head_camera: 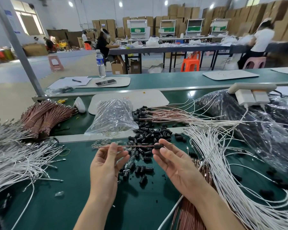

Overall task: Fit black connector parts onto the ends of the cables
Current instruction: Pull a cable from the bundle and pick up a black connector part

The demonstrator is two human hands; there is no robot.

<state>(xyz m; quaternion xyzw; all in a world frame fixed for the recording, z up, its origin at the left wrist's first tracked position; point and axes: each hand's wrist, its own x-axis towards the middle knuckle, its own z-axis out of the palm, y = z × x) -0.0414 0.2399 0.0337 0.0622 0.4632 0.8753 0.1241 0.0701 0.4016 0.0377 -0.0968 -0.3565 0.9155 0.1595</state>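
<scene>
Surveying from my remote station, I log a green bench (65, 205) in a factory hall, with stacked cardboard boxes (239, 19) and a seated worker (103, 42) at long tables behind.

- Bench middle: loose black connector parts (145, 135).
- Left edge: white cables (15, 156) in a heap, with a second heap of white cables (211, 146) along the right edge.
- Beyond the parts: clear bag (113, 117).
- Left hand (105, 165): fingers and thumb pinch a thin copper cable (133, 146), held level above the bench middle.
- Right hand (175, 163): fingertips pinch one connector part (158, 145) sitting on that cable near its right end.
</scene>
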